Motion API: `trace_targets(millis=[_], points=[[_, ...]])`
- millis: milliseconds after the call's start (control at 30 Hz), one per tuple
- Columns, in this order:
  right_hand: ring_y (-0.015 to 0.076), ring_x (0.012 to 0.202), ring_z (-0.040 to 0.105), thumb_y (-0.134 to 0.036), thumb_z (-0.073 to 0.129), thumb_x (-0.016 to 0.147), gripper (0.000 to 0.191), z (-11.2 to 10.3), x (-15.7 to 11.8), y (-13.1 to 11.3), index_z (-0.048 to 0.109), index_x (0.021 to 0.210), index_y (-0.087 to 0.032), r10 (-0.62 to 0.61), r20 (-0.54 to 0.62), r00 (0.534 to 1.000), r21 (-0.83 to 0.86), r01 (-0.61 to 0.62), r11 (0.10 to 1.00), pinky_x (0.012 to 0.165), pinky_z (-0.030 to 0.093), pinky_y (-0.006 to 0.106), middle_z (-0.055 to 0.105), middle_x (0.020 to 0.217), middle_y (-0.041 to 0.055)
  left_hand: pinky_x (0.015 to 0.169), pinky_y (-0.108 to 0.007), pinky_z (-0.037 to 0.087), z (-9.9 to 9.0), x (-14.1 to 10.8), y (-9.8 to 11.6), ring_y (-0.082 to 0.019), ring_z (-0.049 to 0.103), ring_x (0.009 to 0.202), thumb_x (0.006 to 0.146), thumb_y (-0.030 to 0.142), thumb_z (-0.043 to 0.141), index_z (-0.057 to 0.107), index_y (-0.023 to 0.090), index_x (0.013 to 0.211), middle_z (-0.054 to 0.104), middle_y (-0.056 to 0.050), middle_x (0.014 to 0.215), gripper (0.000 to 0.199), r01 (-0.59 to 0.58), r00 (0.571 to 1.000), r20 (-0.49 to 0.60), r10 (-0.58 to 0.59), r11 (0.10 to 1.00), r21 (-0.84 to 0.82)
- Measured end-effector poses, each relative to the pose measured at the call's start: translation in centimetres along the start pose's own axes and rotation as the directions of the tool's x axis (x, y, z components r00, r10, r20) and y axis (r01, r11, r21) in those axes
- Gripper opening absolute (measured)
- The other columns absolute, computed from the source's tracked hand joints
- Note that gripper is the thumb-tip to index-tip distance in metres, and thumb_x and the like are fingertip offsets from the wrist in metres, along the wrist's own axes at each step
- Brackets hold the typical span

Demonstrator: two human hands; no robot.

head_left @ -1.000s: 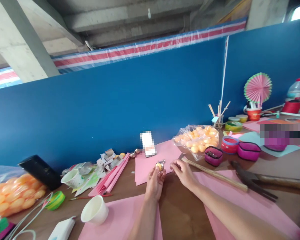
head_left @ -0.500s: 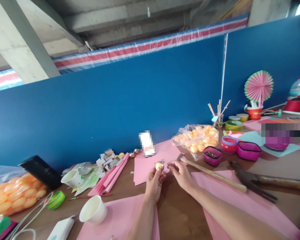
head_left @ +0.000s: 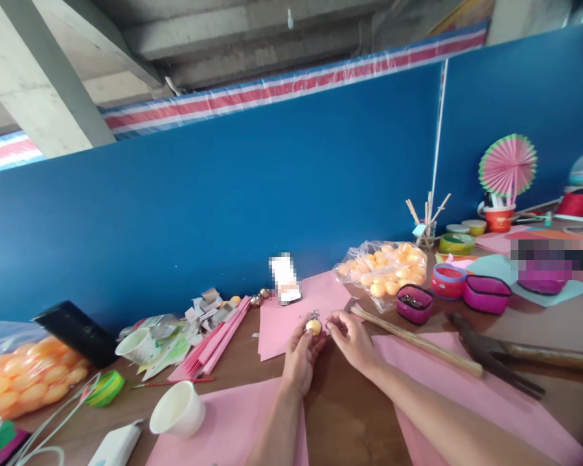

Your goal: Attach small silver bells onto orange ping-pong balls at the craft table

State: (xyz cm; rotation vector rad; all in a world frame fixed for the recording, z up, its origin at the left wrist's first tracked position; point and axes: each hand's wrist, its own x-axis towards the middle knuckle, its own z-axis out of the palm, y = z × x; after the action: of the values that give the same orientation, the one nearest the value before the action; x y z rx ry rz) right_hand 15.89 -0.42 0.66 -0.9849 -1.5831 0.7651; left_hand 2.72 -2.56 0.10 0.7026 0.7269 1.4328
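My left hand (head_left: pixel 298 364) is closed on a small pale orange ball (head_left: pixel 313 327) between thumb and fingers. Tiny silvery metal bits (head_left: pixel 315 314) show at the ball's top; whether they are fixed to it I cannot tell. Just to the right, my right hand (head_left: pixel 354 342) has thumb and forefinger pinched close together beside the ball. Anything in that pinch is too small to make out. Both hands are over the brown table (head_left: pixel 342 411), in front of a pink paper sheet (head_left: pixel 272 336).
Right of my hands lie a wooden-handled hammer (head_left: pixel 418 338), another hammer (head_left: pixel 500 353) and a pink pouch of small metal pieces (head_left: pixel 414 314). Behind is a bag of orange balls (head_left: pixel 381 265). A white paper cup (head_left: pixel 179 411) stands at front left, and a blue partition (head_left: pixel 214 200) rises behind.
The ball in my left hand has turned and moved slightly right and down, with the metal bits now above it. My right hand stays pinched beside it, with little movement.
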Motion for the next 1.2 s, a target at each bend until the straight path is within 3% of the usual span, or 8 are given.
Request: trace_targets(millis=[500, 1200], points=[[0.0153, 0.075, 0.058, -0.024, 0.044, 0.079, 0.014, 0.02, 0.11, 0.1, 0.056, 0.082, -0.019, -0.014, 0.038, 0.999, 0.064, 0.011, 0.998, 0.067, 0.047, 0.026, 0.062, 0.081, 0.0029, 0.084, -0.035, 0.044, 0.43, 0.06, 0.23, -0.019, 0.06, 0.085, 0.069, 0.025, 0.062, 0.055, 0.016, 0.107, 0.063, -0.011, 0.097, 0.041, -0.014, 1.0, -0.014, 0.014, 1.0, -0.017], [0.0126, 0.068, 0.057, -0.027, 0.047, 0.077, 0.014, 0.01, 0.4, -0.06, 0.057, 0.079, -0.018, 0.034, 0.09, 0.995, 0.166, -0.049, 0.985, 0.064, 0.045, 0.023, 0.061, 0.074, 0.0001, 0.087, -0.034, 0.042, 0.54, -0.1, 0.31, -0.018, 0.057, 0.094, 0.067, 0.018, 0.064, 0.051, 0.022, 0.112, 0.06, -0.008, 0.105, 0.047, -0.019, 1.0, -0.008, 0.019, 0.999, -0.028]])
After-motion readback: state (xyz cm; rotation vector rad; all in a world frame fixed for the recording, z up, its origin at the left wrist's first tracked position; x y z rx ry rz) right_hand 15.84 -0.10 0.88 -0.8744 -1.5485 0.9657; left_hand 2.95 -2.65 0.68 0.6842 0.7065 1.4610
